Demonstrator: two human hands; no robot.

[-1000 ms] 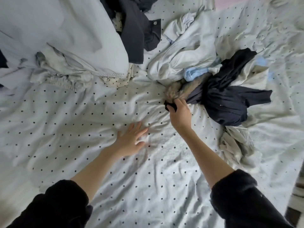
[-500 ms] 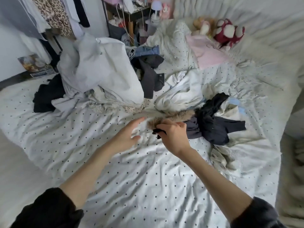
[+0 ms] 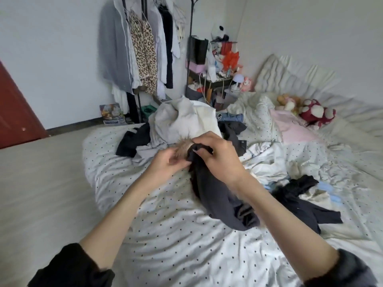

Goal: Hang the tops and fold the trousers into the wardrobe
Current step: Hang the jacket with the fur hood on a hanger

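Right hand [image 3: 219, 156]: curled round the top edge of a dark fur-trimmed garment [image 3: 217, 201].
Left hand [image 3: 165, 164]: fur trim [image 3: 182, 149] is pinched.
Garment: held up over the polka-dot bedsheet [image 3: 176, 235].
Behind: clothes rack [image 3: 190, 38], hung with tops.

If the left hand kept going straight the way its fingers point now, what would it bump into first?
The left hand points up and right at the fur trim of the dark garment held by the right hand. It already touches or pinches that fur, so fur comes first, then probably the right hand.
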